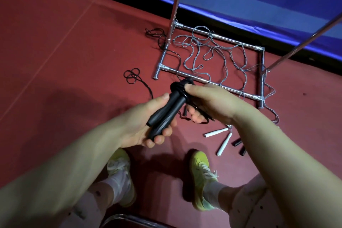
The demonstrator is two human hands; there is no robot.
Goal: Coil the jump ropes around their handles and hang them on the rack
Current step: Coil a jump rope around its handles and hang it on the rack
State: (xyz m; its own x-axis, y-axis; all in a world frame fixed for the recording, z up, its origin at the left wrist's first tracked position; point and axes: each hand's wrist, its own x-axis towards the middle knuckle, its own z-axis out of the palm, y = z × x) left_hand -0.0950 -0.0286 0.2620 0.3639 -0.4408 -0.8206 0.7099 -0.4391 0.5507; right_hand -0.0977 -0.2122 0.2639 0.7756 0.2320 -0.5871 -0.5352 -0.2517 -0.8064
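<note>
Gripped in left hand [148, 127]: paired black handles [166, 113], frame centre; right hand [209, 102] pinches black rope [180, 87] coiled at their top.

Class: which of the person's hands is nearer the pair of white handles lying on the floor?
Right. The right hand hangs just above the white handles, winding black rope; the left hand grips the black handles farther to their left.

- Red floor [55, 52]; blue mat edge [240, 5] along its far side.
- Metal rack base [209, 80] stands on floor near the mat.
- Grey rope [212, 52] sprawled loose across the base, trailing over its right bar.
- White handles [220, 138] just beside short black pieces [238, 144].
- Black rope [132, 76] looped left of base.
</note>
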